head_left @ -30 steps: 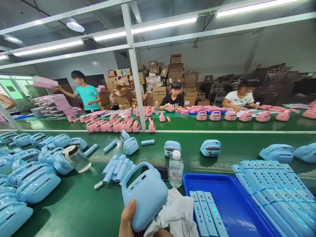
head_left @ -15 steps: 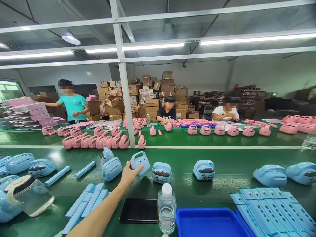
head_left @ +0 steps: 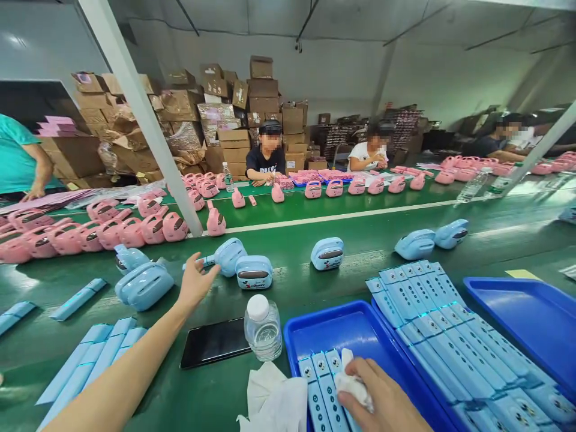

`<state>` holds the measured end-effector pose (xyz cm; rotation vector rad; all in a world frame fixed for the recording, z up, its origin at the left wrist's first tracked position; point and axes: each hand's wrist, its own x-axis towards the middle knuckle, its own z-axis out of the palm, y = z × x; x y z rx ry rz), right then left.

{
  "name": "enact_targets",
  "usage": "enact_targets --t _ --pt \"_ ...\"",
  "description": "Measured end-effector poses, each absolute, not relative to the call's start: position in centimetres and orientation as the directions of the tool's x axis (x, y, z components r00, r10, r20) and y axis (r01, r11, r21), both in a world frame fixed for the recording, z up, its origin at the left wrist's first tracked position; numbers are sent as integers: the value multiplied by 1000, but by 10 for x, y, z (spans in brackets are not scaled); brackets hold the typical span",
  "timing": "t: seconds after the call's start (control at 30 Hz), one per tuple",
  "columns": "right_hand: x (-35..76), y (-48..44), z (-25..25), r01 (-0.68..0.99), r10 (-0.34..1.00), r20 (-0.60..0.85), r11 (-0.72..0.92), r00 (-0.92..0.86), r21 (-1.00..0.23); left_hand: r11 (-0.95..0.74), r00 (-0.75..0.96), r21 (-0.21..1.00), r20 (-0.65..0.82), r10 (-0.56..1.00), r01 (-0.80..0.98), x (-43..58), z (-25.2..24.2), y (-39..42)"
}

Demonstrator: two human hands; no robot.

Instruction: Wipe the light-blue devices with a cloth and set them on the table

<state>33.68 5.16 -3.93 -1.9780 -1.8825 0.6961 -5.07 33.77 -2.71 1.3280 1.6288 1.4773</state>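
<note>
My left hand [head_left: 198,281] is stretched over the green bench with its fingers apart and nothing in it. Just right of its fingertips stands a rounded blue casing [head_left: 230,256], beside a blue casing with a dark oval window [head_left: 254,272]. At the lower right my right hand [head_left: 375,393] pinches a crumpled white tissue [head_left: 353,384] above printed blue strips [head_left: 324,390] in a blue tray [head_left: 335,321]. White tissues [head_left: 276,399] lie left of that tray.
A water bottle [head_left: 263,329] and a black phone [head_left: 216,342] lie before me. Blue panels [head_left: 432,318] fill a second tray; another blue tray [head_left: 531,312] is at the right. Pink casings [head_left: 130,231] line the far belt, where people sit. A post [head_left: 148,120] rises at left.
The view has swung right and down. My left hand has let go of the blue casing, which now stands on the bench. My right hand has come into view with the tissue.
</note>
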Motion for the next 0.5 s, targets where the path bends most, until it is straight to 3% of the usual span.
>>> enact_targets --t 0.13,0.3,0.43,0.5 --pt "332 72 -46 880 988 -145 -27 -48 -475 -218 -486 941 321 813 258 -60 5 273" --pt "344 73 -43 913 997 -69 -47 21 -404 -341 -613 898 439 657 277 -50 36 158" --pt "351 52 -20 855 999 -28 -45 36 -517 -342 -603 855 518 607 390 -2 31 61" --pt "342 34 -9 728 999 -42 -49 28 -684 -391 -358 866 488 796 311 36 17 25"
